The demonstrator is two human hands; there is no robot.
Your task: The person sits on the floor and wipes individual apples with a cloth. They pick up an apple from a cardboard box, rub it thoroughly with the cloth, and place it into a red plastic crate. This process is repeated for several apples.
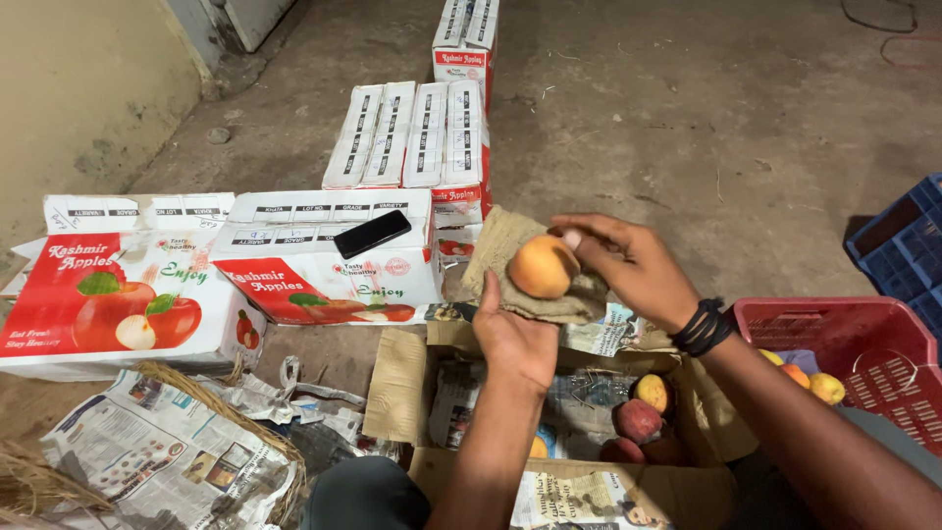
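Roundish apple (542,266), stem end seemingly toward right hand (633,265).

The apple (542,266) between the hands is yellow-orange with a soft reddish blush. The cloth (510,255) beneath it is drab khaki-brown with a coarse weave. A black band (703,329) circles the right wrist. In the brown carton (402,388), lined with grey printed newspaper, the apples (640,420) are dark red and yellow. The red crate (863,344) has a lattice wall; the fruit (811,381) in it is yellow and orange. The blue crate (908,240) shows the same grid pattern. The closed boxes (324,257) are white and red with pictured apples; a black phone (372,234) lies on one.
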